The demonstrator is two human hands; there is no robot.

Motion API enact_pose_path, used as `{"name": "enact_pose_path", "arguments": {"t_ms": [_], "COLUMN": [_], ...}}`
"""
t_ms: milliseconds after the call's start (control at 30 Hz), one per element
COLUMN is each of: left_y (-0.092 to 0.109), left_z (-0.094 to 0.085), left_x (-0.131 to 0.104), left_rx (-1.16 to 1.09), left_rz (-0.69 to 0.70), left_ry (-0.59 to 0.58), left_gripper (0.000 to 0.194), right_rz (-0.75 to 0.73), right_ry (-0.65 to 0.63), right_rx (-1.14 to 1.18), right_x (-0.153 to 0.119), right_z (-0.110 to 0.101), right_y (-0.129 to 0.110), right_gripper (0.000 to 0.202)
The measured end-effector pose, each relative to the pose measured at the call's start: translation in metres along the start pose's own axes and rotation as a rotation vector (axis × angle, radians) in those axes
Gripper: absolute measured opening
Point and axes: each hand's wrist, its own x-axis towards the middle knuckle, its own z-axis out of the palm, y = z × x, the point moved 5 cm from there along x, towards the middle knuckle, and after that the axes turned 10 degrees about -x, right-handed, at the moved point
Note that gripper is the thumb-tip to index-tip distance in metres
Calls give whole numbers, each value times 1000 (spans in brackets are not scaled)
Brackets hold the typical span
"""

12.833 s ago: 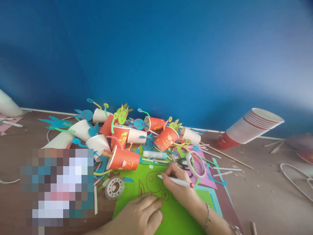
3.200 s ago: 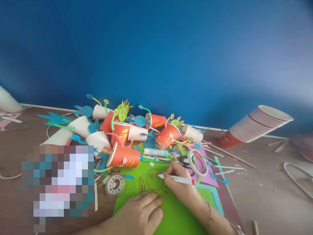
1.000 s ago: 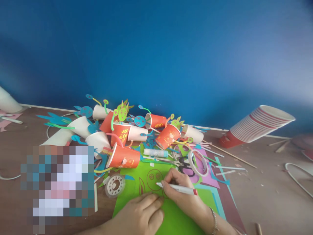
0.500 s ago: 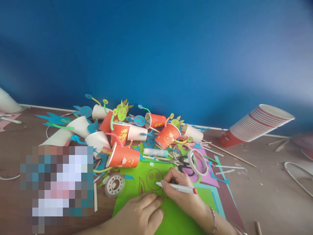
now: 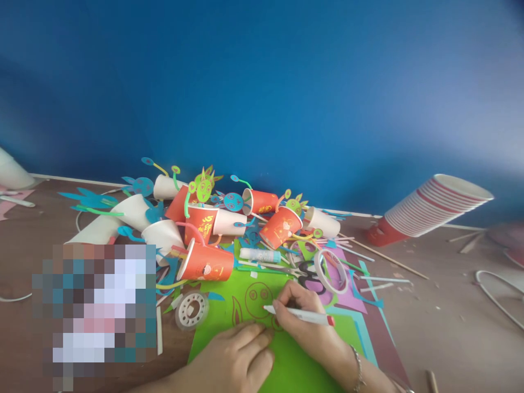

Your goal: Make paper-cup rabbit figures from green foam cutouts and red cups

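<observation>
A sheet of green paper (image 5: 286,360) lies in front of me with a face and a leaf-like ear drawn on it in dark red lines. My right hand (image 5: 301,316) grips a white marker (image 5: 309,316) with a red end, its tip at the right edge of the drawn circle. Resting on the sheet just below the drawing, my left hand (image 5: 241,355) holds it down with its fingers laid on the paper. Scissors (image 5: 307,273) with dark handles and a glue stick (image 5: 260,255) lie beyond the drawing.
Decorated paper cups (image 5: 207,259) with straws and paper cutouts crowd the back. A leaning cup stack (image 5: 429,207) stands at right. Tape rolls (image 5: 192,310) lie around the sheet, and loose straws (image 5: 387,279) are scattered to the right. A blue wall (image 5: 262,98) rises behind.
The marker has shifted slightly to the right in my right hand's grip, its tip now nearer the circle's right edge. My left hand stays put.
</observation>
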Motion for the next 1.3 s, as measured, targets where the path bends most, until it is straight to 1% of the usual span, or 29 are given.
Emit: {"name": "enact_pose_path", "arguments": {"t_ms": [200, 467, 700, 867, 1133, 1300], "left_y": [0, 0, 0, 0, 0, -1], "left_z": [1, 1, 0, 0, -3, -4], "left_x": [-1, 1, 1, 0, 3, 3], "left_rx": [6, -2, 1, -9, -15, -19], "left_rz": [-13, -5, -16, -18, 7, -3], "left_ry": [-7, 14, -23, -10, 43, 42], "left_gripper": [18, 21, 17, 20, 25, 26], "right_rz": [-19, -23, -38, -25, -28, -24], "right_ry": [-6, -22, 3, -23, -23, -16], "right_rx": [-57, -52, -59, -45, -49, -18], "right_x": [1, 1, 1, 1, 0, 1], "right_z": [1, 2, 1, 3, 1, 1], "right_y": [-1, -3, -4, -2, -6, -5], "right_gripper": [22, 20, 21, 21, 20, 21]}}
